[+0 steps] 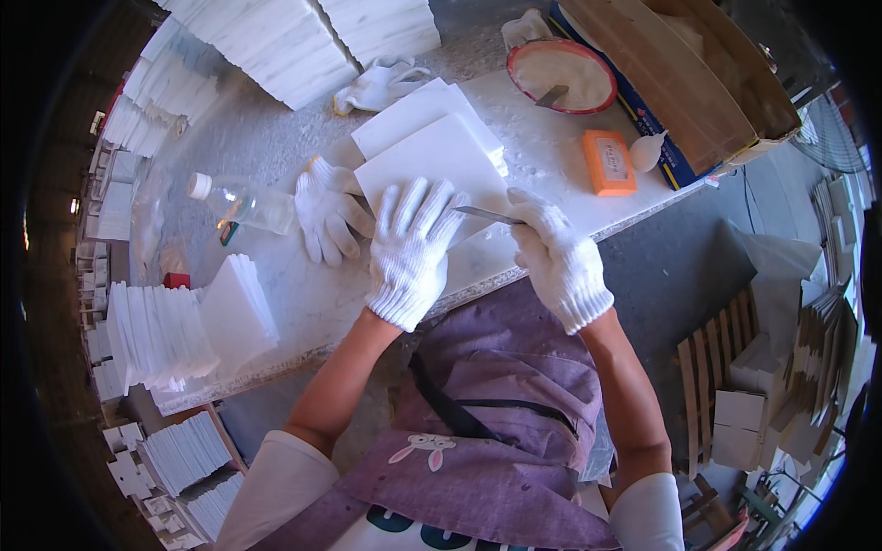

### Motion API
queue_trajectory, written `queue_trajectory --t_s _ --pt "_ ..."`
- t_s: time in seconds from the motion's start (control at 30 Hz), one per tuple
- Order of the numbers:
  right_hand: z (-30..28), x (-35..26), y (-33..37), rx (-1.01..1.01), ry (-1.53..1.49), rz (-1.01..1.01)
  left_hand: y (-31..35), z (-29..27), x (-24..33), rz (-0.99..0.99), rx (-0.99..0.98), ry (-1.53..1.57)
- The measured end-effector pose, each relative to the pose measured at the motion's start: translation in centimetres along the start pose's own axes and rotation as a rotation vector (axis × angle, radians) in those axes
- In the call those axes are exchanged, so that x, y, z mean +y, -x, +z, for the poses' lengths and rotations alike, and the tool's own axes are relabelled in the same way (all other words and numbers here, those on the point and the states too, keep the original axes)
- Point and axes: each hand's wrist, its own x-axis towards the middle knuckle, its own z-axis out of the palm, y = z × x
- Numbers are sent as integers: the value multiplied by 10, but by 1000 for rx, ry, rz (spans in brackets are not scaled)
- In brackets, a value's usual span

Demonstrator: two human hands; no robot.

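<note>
Both of my hands wear white knitted gloves. My left hand lies flat with fingers stretched over the near part of a square white tile. More white tiles sit under and behind it in a slightly fanned stack. My right hand is closed on a thin metal blade, which points left toward my left fingers at the stack's near right corner. Whether the blade touches the tile I cannot tell. Beside my left hand lies a loose white glove.
A clear bottle lies left, near standing white tiles. Farther back are crumpled gloves and tall tile stacks. To the right sit an orange box, a red-rimmed bowl of pale paste and a cardboard box. The table edge runs before me.
</note>
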Motion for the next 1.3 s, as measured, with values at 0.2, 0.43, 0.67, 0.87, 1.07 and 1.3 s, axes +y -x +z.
queue_trajectory --t_s 0.2,0.43,0.67,0.87,1.07,1.3 --pt "3 1 1 -116 270 -152 2 4 -1 15 29 -25" --pt "-15 5 -6 28 -212 376 -2 0 2 -30 6 19" --pt "-20 14 -67 -213 -217 351 1 7 -2 -2 110 71" --pt "-21 23 -80 -398 -119 293 1 8 -2 0 159 84" --pt "-22 18 -68 -338 -15 231 1 7 1 -28 160 91" --pt "-13 21 -45 -204 100 113 -1 8 2 -35 142 83"
